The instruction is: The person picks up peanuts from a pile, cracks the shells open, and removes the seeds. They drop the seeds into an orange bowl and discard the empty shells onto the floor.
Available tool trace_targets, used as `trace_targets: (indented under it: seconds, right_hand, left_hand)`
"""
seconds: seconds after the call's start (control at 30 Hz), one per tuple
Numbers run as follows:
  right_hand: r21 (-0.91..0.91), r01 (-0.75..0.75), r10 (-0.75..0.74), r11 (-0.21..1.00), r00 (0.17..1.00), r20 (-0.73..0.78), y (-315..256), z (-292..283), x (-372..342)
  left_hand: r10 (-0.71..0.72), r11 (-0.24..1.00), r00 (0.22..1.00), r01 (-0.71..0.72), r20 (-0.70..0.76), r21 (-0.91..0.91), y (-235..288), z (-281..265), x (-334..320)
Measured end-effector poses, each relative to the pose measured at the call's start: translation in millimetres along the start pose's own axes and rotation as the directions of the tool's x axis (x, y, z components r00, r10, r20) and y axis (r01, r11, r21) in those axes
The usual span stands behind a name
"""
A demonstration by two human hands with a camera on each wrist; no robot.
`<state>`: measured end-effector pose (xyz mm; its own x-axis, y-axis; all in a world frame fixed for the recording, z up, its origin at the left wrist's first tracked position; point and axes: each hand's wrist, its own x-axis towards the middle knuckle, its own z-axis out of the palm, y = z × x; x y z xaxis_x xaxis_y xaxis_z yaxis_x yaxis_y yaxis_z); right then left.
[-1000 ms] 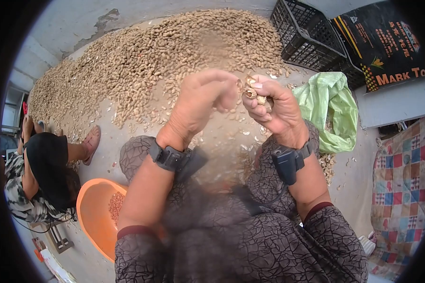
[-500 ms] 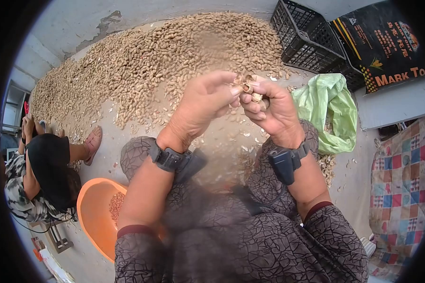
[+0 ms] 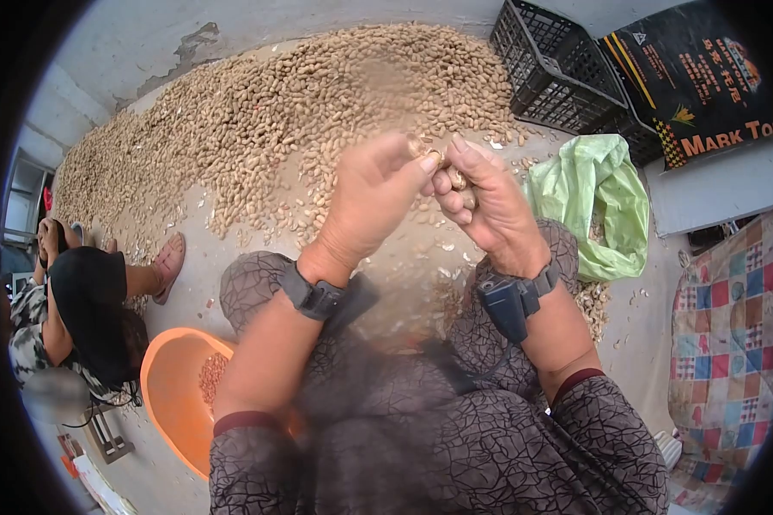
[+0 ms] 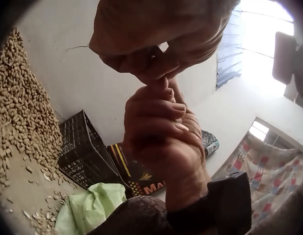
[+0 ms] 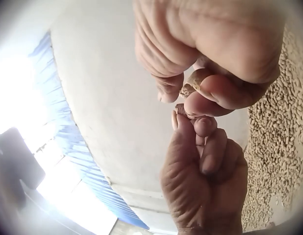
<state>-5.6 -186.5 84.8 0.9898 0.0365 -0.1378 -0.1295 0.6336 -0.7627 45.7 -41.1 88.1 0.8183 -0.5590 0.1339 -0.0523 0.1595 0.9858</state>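
Note:
The left hand [image 3: 365, 202] pinches a piece of peanut shell [image 3: 438, 157] between thumb and fingers, close to the right fingertips. Whole-looking peanuts [image 3: 457, 178] lie in the curled fingers of the right hand [image 3: 500, 206], whose thumb is raised. In the right wrist view, the left hand [image 5: 205, 181] comes up from below with a shell bit [image 5: 180, 108] at its thumb tip, and a peanut [image 5: 196, 78] shows among the fingers of the right hand [image 5: 210, 44]. Both hands nearly meet in the left wrist view; what they hold is hidden there.
A wide heap of peanuts [image 3: 318, 94] lies beyond the hands. An orange basin [image 3: 167, 378] with reddish kernels [image 3: 212, 378] stands at lower left, near a seated person [image 3: 86, 300]. On the right are a green bag [image 3: 575, 172], black crates [image 3: 567, 86] and a black sack [image 3: 704, 77].
The left hand first came in to the right fingertips and has since shifted slightly left. The cracked shell at the right thumb is gone from there, and that thumb has lifted.

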Motion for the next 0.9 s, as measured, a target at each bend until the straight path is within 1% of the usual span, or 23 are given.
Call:
trace_targets:
  seconds: [0.03,0.1,0.17,0.23,0.3,0.4,0.47,0.53,0.6,0.63,0.7,0.77,0.8,0.87,0.9]
  right_hand:
    - [0.0,0.001,-0.001,1.0,1.0,0.001,-0.4,-0.7,0.3]
    - [-0.113,0.048,-0.047,0.992,0.999,0.014,-1.5,-3.4,0.6]
    - [-0.116,0.052,-0.052,0.992,0.999,0.007,-2.4,-3.2,-1.1]
    - [-0.118,0.054,-0.054,0.992,0.999,0.002,-3.1,-1.8,-2.5]
    - [-0.146,0.07,-0.077,0.987,0.996,-0.047,-3.4,-0.3,-4.2]
    - [-0.14,0.083,-0.095,0.987,0.992,-0.079,-0.8,0.4,-5.4]
    - [-0.155,0.089,-0.104,0.984,0.991,-0.09,-0.7,0.8,-6.3]
    - [-0.17,0.095,-0.113,0.981,0.989,-0.1,-1.4,3.1,-7.6]
    - [-0.265,0.115,-0.155,0.957,0.979,-0.135,-2.8,7.4,-9.4]
    - [-0.263,0.114,-0.154,0.958,0.979,-0.136,-2.8,8.4,-9.9]
    - [-0.332,0.127,-0.189,0.935,0.968,-0.162,-2.4,10.0,-10.2]
    - [-0.358,0.141,-0.21,0.923,0.965,-0.16,-0.4,10.2,-9.3]
    - [-0.385,0.155,-0.23,0.91,0.96,-0.158,0.4,10.2,-9.3]
    - [-0.399,0.161,-0.236,0.903,0.961,-0.145,0.9,11.2,-10.1]
    - [-0.414,0.168,-0.241,0.894,0.962,-0.131,1.2,12.3,-10.5]
  left_hand:
    - [-0.021,0.999,1.0,0.021,-0.017,0.024,4.2,0.9,-1.3]
    - [-0.041,0.998,0.999,0.042,-0.031,0.049,6.5,2.2,-1.8]
    - [0.012,0.998,1.0,-0.01,-0.023,0.064,5.3,3.9,-2.4]
    - [0.008,0.999,0.999,-0.007,-0.032,0.051,3.3,5.9,-2.4]
    - [0.005,0.999,0.999,-0.003,-0.04,0.039,2.6,7.7,-2.7]
    - [0.03,0.998,0.999,-0.029,-0.03,0.05,1.4,10.0,-2.6]
    - [-0.006,0.998,0.999,0.003,-0.038,-0.064,-3.3,11.1,-1.6]
    - [-0.018,0.996,0.999,0.015,-0.034,-0.093,-4.8,12.7,-3.4]
    - [-0.032,0.992,0.999,0.028,-0.03,-0.123,-8.5,13.2,-4.2]
    - [-0.035,0.987,0.999,0.03,-0.031,-0.155,-12.4,12.9,-3.9]
    - [-0.04,0.982,0.999,0.033,-0.03,-0.187,-17.8,12.7,-3.9]
    - [-0.06,0.968,0.997,0.048,-0.042,-0.247,-20.7,12.7,-3.9]
    - [-0.061,0.968,0.997,0.049,-0.042,-0.246,-21.1,13.4,-3.9]
    - [-0.123,0.951,0.99,0.095,-0.076,-0.294,-22.5,14.3,-3.9]
    - [-0.125,0.951,0.989,0.097,-0.077,-0.293,-27.7,11.3,-2.7]
